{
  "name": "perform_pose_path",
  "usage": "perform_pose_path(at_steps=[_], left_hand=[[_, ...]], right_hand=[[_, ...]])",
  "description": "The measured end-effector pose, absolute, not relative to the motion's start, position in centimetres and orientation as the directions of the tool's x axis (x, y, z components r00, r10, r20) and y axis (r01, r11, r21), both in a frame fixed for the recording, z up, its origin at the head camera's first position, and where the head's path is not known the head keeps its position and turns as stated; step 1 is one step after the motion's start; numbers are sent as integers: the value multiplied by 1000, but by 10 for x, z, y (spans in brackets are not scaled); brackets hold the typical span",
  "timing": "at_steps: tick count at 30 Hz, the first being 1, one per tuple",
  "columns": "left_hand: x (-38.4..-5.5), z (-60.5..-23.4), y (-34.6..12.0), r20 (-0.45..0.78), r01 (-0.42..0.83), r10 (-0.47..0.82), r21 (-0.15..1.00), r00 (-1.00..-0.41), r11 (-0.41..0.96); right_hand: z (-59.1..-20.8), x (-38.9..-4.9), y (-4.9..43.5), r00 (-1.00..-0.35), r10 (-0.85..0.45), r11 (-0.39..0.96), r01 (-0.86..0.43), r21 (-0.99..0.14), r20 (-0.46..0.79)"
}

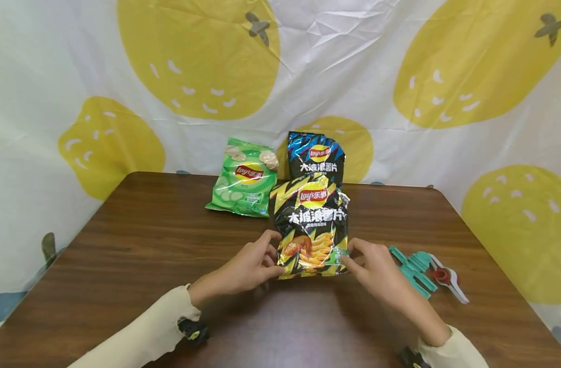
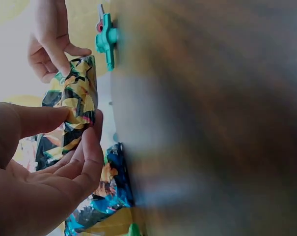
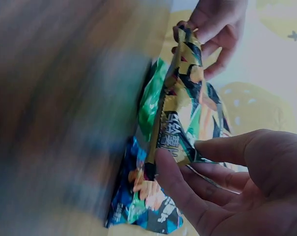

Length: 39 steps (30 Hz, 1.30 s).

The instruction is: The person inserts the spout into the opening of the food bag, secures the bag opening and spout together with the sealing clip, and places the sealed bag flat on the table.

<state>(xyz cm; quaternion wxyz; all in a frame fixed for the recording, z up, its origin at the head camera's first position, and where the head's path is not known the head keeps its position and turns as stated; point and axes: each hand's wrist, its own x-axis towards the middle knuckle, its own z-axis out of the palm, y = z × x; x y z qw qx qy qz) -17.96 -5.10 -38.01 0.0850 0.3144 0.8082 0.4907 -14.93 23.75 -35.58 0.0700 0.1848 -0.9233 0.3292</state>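
A black and yellow chip bag stands upright between my hands, its printed front toward me. My left hand pinches its lower left edge, thumb in front and fingers behind. At the lower right edge my right hand pinches it the same way. In the left wrist view, the bag's bottom edge is off the tabletop, with thumb and fingers on it. The right wrist view shows the crimped bottom seam between both hands. Behind it, a blue and black chip bag is partly hidden.
A green chip bag stands at the back, left of the blue one. To the right on the wooden table lie a teal plastic tool and a white and red tool. A lemon-print cloth hangs behind.
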Motion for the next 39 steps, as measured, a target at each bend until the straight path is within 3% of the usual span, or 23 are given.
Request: perform_pose_path(at_steps=[13,21,27,32,39], left_hand=[[-165,-396,-73,-12,314,670,877,-743,364],[-167,-395,-76,-57,258,695,904,-717,340],[-168,-395,-79,-62,279,692,886,-719,369],[-169,-397,-81,-67,300,695,869,-716,393],[-172,-401,-81,-76,306,703,863,-707,401]], right_hand=[[-376,-138,237,-907,-412,685,-371,-627,87],[-361,-138,271,-948,-286,720,-310,-620,142],[-355,-144,305,-963,-164,819,-254,-514,215],[-360,-150,324,-965,-180,888,-243,-390,191],[-363,-153,338,-971,-177,921,-222,-320,162]])
